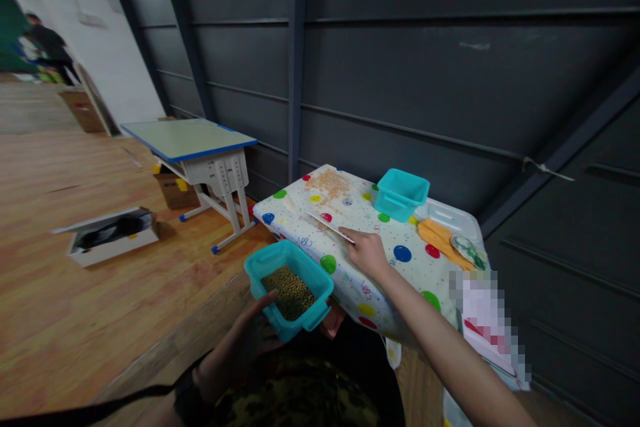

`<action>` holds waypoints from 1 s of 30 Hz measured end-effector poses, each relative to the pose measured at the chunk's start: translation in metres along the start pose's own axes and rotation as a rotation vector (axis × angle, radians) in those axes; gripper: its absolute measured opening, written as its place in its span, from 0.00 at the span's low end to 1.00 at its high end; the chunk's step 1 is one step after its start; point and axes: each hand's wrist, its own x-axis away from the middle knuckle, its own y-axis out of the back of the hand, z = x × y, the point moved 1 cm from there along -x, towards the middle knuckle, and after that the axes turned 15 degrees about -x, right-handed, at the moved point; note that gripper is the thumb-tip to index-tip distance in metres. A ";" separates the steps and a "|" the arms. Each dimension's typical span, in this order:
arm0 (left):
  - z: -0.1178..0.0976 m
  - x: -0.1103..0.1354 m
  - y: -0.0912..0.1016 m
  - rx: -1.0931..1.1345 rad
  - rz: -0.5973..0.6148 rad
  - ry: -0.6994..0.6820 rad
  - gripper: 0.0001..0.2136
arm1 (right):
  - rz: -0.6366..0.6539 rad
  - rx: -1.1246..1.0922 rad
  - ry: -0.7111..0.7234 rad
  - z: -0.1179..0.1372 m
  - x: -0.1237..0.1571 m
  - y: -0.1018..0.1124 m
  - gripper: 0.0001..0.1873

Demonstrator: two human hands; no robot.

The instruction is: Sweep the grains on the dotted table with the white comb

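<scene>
Low in the centre, the person's left hand point(253, 332), thumb over the rim, grips a turquoise tub point(294, 328) holding beans point(290, 287). Mid-frame, the right hand point(369, 255) pinches a white card point(327, 225) over a dotted tablecloth point(350, 293). Beyond lie pale crumbs point(330, 185); right of centre, a second tub point(393, 208) and orange cloth point(439, 238); left, a desk point(193, 138).

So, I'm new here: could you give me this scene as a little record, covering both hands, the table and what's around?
Left hand: holding a teal tub, thumb at its rim
Tub contents: small greenish-yellow beans
Right hand: gripping a thin white card above the spotted tablecloth
On the tablecloth: scattered tan grains, second teal tub, orange cloth
Nearby: desk; open white box on the floor
</scene>
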 end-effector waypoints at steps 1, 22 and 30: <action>0.000 -0.001 -0.001 0.014 0.000 0.008 0.53 | -0.010 0.001 -0.001 0.001 0.000 0.000 0.31; -0.021 0.025 -0.045 -0.148 -0.072 0.212 0.33 | -0.433 -0.177 -0.149 0.006 0.055 0.013 0.20; -0.022 0.021 -0.054 -0.180 -0.108 0.287 0.21 | -0.186 -1.142 -0.351 -0.022 -0.006 0.016 0.26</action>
